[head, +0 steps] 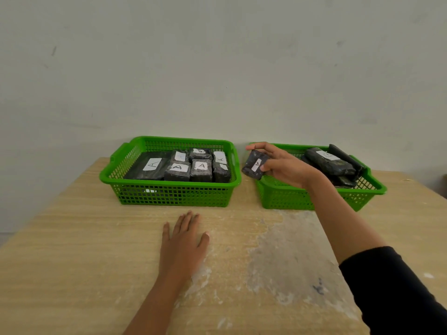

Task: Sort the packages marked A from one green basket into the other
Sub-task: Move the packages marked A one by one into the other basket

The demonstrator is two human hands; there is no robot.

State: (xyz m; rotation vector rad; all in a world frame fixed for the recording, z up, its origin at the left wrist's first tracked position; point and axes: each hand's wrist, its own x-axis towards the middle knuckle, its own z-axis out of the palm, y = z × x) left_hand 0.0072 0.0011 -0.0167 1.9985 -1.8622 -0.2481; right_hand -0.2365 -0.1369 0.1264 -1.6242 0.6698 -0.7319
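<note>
Two green baskets stand side by side at the back of the wooden table. The left basket [169, 193] holds several black wrapped packages with white labels marked A [177, 168]. The right basket [285, 197] holds several black packages, one with a label that looks like C [326, 159]. My right hand [285, 165] grips a small black package labelled A [255, 164] in the air above the left rim of the right basket, in the gap between the baskets. My left hand [183, 240] lies flat on the table in front of the left basket, palm down, fingers apart, holding nothing.
The table [72, 250] ends at a pale wall just behind the baskets. A worn, whitish patch [285, 257] covers the tabletop at the right front. My right forearm in a black sleeve [391, 286] crosses the right front of the table.
</note>
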